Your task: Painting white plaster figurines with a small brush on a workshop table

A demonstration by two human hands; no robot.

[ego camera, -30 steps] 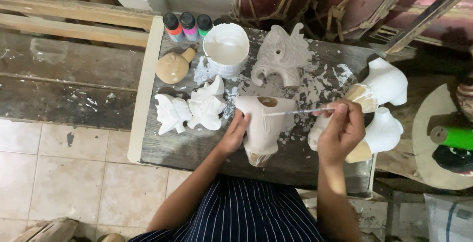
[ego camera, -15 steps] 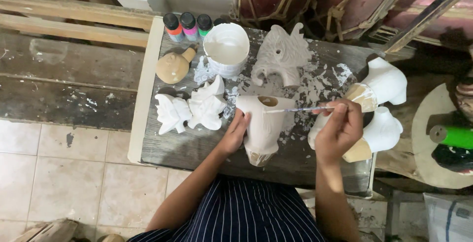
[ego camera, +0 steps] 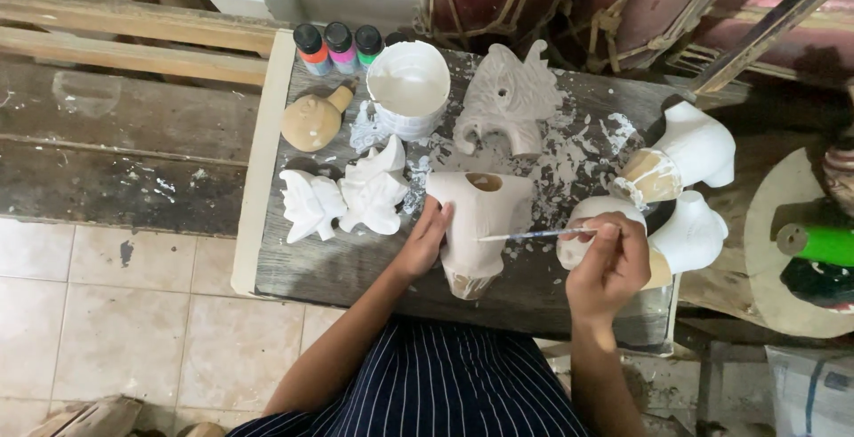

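Note:
My left hand [ego camera: 425,240] grips the left side of a pale, white-coated carved figure [ego camera: 479,222] lying on the dark wooden table [ego camera: 356,264]. My right hand [ego camera: 609,264] holds a thin paintbrush [ego camera: 534,235] whose tip touches the figure's right side. A white tub of white paint [ego camera: 408,88] stands behind the figure. Two white leaf-shaped carvings [ego camera: 349,200] lie left of my left hand.
Three small paint bottles [ego camera: 336,46] stand at the table's back left, beside an unpainted tan figure [ego camera: 313,120]. A grey carved piece [ego camera: 509,99] lies at the back centre. Three white figures [ego camera: 676,192] sit at the right. A green cylinder [ego camera: 814,243] rests on a round stand.
The brush tip has dropped lower on the figure's right side, and my right hand has shifted slightly down. My left hand keeps its hold.

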